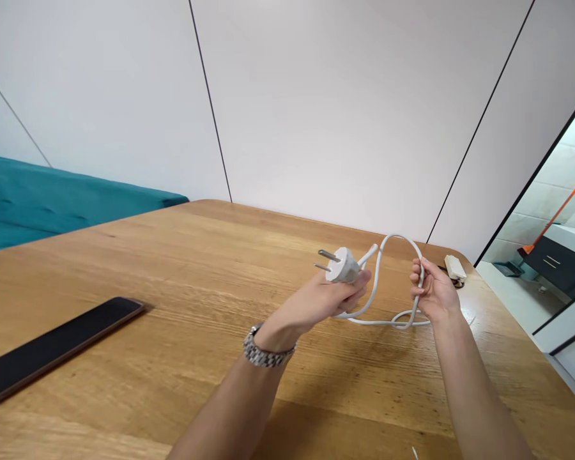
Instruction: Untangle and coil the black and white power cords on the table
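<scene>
Plug (344,265) | prongs point left, axis horizontal | left hand (333,297) grips

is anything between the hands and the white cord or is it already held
Nothing visible is in the way: the left hand grips the plug, and the right hand grips a loop of the cord. The dark phone lies apart, far left.

White two-pin plug (342,265) held aloft, prongs pointing left, its white cable (388,281) looped above wooden table
</scene>
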The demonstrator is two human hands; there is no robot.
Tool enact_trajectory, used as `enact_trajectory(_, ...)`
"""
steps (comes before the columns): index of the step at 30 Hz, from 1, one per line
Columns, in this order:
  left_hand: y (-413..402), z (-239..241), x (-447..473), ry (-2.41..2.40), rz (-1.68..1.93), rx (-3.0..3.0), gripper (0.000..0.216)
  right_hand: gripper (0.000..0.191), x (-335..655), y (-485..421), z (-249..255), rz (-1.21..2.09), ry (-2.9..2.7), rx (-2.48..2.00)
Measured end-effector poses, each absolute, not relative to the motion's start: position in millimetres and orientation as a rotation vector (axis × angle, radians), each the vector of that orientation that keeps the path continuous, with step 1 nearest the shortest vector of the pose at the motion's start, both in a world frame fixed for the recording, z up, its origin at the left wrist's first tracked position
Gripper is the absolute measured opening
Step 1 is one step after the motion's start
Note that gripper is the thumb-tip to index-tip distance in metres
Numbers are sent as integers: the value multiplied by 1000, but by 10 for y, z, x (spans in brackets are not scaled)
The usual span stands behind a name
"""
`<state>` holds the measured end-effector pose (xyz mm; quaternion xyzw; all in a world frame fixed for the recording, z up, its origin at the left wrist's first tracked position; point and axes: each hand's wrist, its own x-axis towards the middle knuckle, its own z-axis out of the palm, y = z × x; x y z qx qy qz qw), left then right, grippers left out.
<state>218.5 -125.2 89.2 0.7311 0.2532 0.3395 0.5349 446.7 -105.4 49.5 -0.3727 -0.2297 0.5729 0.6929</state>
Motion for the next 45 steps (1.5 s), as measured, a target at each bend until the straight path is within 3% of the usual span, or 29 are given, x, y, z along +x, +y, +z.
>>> enact_trajectory(8, -1123, 774, 2312, 553, 942, 1340, 53, 31, 4056, -1257, 513, 1112, -804, -785)
enact_trajectory(16, -1025, 740, 2380, 538, 1044, 1161, 59, 31, 3732, -1483, 434, 1076, -1317, -859)
enact_trajectory(30, -1182, 776, 2390, 664, 1236, 1390, 50, 46, 3618, -1373, 248, 1001, -1576, -981)
enact_trajectory(39, -1134, 734, 2347, 354, 1038, 1282, 58, 46, 3803, -1247, 323, 1141, -1361, -967)
enact_trajectory(45, -1188, 613, 2515, 225, 712, 1288, 61, 30, 3939, -1261, 448, 1304, -1259, -796)
